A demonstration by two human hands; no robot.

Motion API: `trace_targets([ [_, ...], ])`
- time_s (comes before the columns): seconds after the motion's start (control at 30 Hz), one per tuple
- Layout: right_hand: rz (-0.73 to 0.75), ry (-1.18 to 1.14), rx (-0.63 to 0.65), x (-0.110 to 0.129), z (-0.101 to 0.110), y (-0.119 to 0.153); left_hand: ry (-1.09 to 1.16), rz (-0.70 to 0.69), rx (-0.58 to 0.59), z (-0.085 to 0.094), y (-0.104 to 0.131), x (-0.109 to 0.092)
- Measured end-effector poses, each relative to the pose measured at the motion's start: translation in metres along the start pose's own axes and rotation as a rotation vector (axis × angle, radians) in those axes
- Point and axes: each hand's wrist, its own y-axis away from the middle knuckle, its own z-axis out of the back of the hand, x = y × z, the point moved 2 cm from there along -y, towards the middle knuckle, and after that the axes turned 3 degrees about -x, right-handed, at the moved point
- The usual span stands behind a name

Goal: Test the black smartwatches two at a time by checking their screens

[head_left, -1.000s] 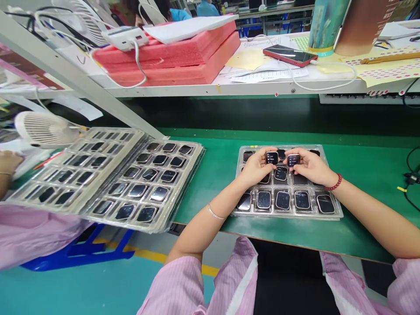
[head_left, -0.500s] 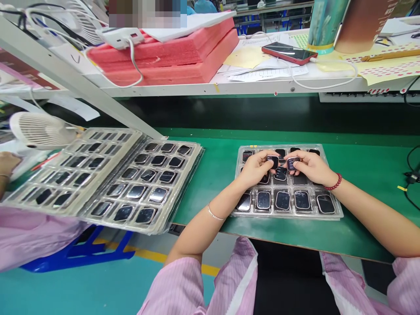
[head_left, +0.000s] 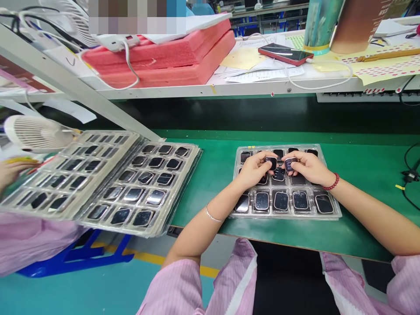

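My left hand (head_left: 257, 169) is closed on a smartwatch body (head_left: 270, 162), its thumb on the dark screen. In my right hand (head_left: 307, 167), likewise closed, is a second smartwatch body (head_left: 290, 165) whose screen shows lit text, with the thumb at its edge. Both hands are above a clear plastic tray (head_left: 332, 216) holding rows of square smartwatch bodies. A watch with a lit display (head_left: 278, 174) lies in the tray between my hands. The front row, including a watch (head_left: 301, 200), is in plain sight; my hands partly cover the rows behind.
Stacked trays of watch bodies (head_left: 193, 168) stand to the left, overhanging the bench edge. A co-worker's hand (head_left: 11, 170) is at far left by a small fan (head_left: 36, 133). Above runs a shelf with red foam (head_left: 157, 65), a phone (head_left: 285, 53) and a brown bottle (head_left: 354, 26).
The view has shifted slightly. My hands keep their hold on the two watches, almost unmoved over the tray. The co-worker's hand at far left has moved and now shows something yellow.
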Motion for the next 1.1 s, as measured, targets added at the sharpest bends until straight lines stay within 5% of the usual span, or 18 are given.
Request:
trace_targets([
  [1.1, 0.096, 0.097, 0.04, 0.0028, 0.0016, 0.0012, 0.111, -0.042, -0.061, 0.0006, -0.0011, -0.0009],
])
